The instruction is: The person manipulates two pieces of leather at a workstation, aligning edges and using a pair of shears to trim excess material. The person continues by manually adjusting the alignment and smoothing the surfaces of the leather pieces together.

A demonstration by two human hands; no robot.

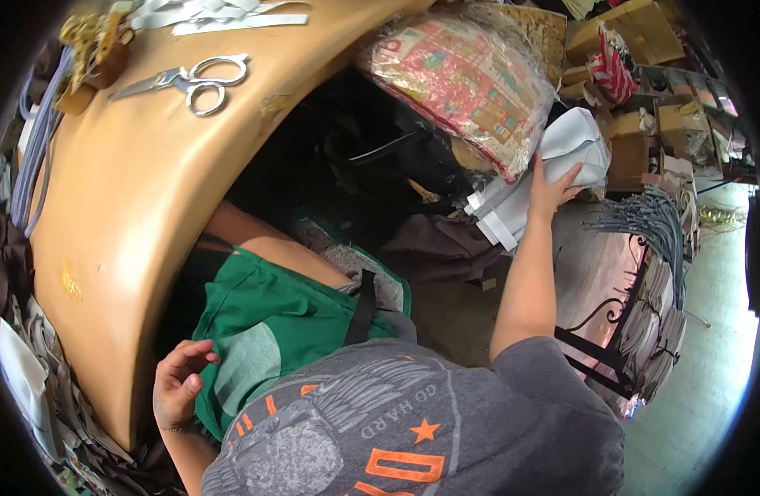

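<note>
While the left hand [180, 384], loosely curled and empty, hangs beside the tan table [99, 207], the right hand [554, 188], well apart, spreads open on one white bundle [585, 147] right of that table, seemingly steadying it. One plastic-wrapped cushion [454, 78] sits right of the table; one pair of scissors [158, 82] lies on it, probably for easy reach.

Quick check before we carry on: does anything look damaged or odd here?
Yes: the tan work surface has a ragged yellowish patch toward its lower left. It looks worn or torn against the smoother covering around it.
</note>
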